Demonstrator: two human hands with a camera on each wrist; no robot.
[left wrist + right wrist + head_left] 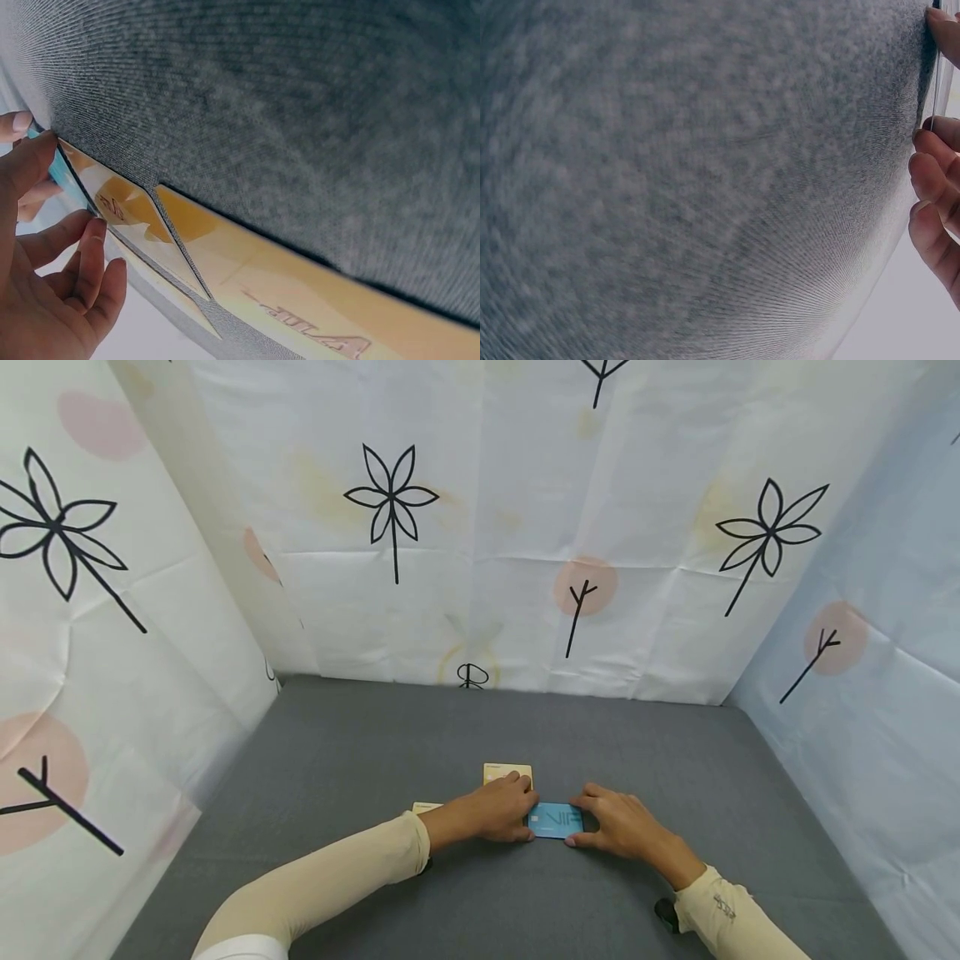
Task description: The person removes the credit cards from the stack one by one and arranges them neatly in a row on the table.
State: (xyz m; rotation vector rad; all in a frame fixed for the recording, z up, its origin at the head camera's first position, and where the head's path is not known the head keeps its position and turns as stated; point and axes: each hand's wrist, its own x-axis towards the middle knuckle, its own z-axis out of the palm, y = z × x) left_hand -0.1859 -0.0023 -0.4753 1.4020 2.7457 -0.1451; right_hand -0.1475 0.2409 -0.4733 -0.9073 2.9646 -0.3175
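Observation:
A blue bank card [555,821] lies flat on the grey cloth between my two hands. My left hand [501,808] holds its left end, thumb at the near corner and forefinger at the far one. Its right end is held the same way by my right hand [621,822]. Just behind the left fingers shows a yellow card [507,772], and another yellow card [426,807] peeks out beyond the left wrist. In the left wrist view, a patterned yellow card [124,199] lies beside the blue one, under the left hand in the head view.
Grey cloth [360,735] covers the table. White fabric walls [487,527] printed with plants stand at the back and both sides. A larger-looking yellow card [300,277] lies close to the left wrist camera.

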